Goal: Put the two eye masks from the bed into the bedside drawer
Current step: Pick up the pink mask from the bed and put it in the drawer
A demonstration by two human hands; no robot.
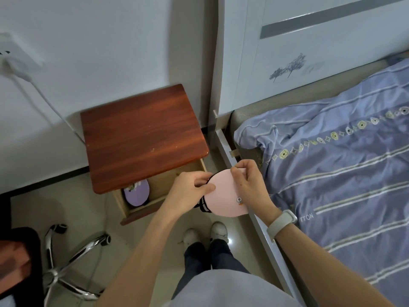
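A purple eye mask (136,193) already lies in the open drawer (141,209). Right of the drawer, the left hand (190,191) and right hand (250,185) both pinch the pink eye mask (223,196), fingers closed; it remains to stow.

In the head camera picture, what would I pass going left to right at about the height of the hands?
Purple eye mask in the open drawer → left hand → pink eye mask → right hand → striped blue bedding.

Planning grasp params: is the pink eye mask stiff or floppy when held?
Probably floppy: the pink eye mask looks folded over, pinched by left hand and right hand, its black strap dangling. Likely light, since fingertips alone hold it.
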